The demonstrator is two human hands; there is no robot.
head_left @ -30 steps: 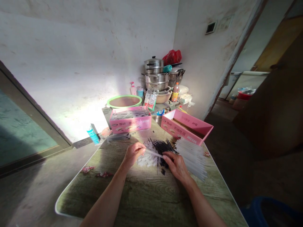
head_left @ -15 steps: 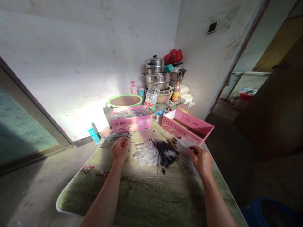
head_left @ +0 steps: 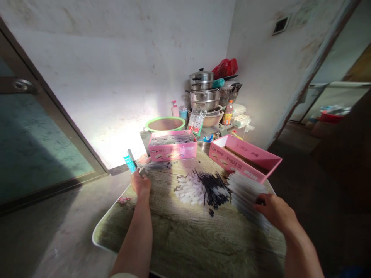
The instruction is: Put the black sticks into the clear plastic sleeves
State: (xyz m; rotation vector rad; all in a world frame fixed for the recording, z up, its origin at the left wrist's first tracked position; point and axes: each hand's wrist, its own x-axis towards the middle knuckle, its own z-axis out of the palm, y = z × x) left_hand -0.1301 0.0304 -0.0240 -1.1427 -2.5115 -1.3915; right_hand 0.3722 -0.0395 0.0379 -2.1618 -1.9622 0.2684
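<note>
My left hand (head_left: pixel 141 185) is at the table's left edge, fingers curled. What they hold, if anything, is hidden. Just beyond it lies a bundle of thin grey sticks (head_left: pixel 159 165). My right hand (head_left: pixel 274 210) has thumb and fingers pinched at the right end of a layer of long translucent tubes (head_left: pixel 246 191), apparently on one tube. Between my hands lie a heap of short white plastic pieces (head_left: pixel 189 189) and a pile of thin black sticks (head_left: pixel 214 189) with black tips. A few loose black bits (head_left: pixel 211 212) sit in front.
Behind the piles stand a pink box (head_left: pixel 173 151) filled with sticks and an open pink box (head_left: pixel 243 162) at the right. A blue tube-shaped container (head_left: pixel 129 164) is past the left edge. Stacked steamer pots (head_left: pixel 204 96), a green-rimmed basin (head_left: pixel 165 118) and a bottle (head_left: pixel 228 114) stand farther back.
My left hand has moved left to the table's edge, beside the grey sticks. My right hand has shifted right and nearer along the translucent tubes. The view has turned left.
</note>
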